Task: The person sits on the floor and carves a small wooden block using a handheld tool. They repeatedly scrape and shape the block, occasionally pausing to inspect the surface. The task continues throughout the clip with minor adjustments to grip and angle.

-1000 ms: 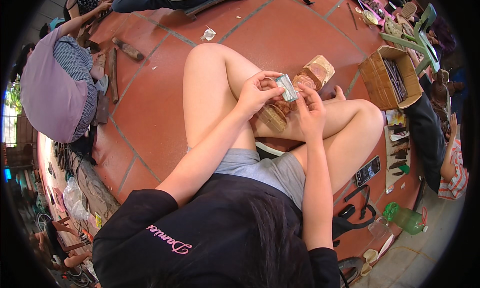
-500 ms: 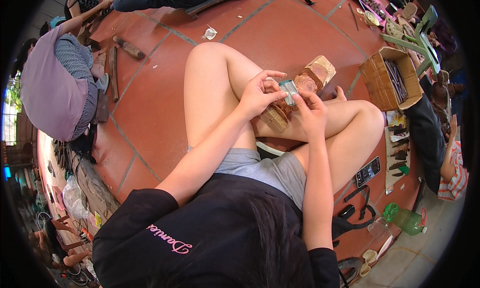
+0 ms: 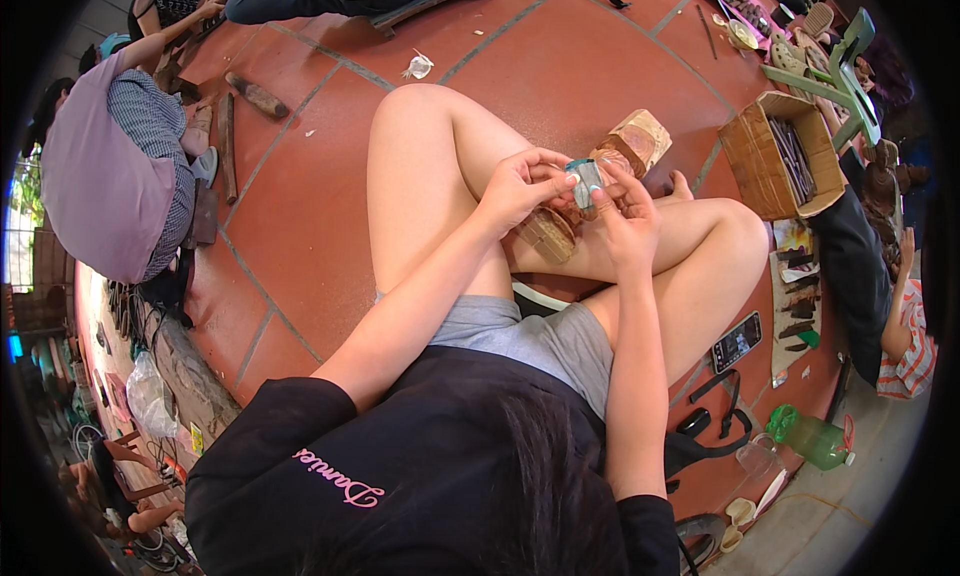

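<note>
Small grey-blue folded sheet (image 3: 585, 176) pinched between curled fingers of left hand (image 3: 520, 186) and right hand (image 3: 628, 221), held just above carved brown wooden piece (image 3: 552, 231), pale wooden block (image 3: 640, 138) set just beyond.

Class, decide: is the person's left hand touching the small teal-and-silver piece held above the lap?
Touching. The head view shows the left hand pinching the small teal-and-silver piece, its fingers wrapped on the piece's edge.
</note>
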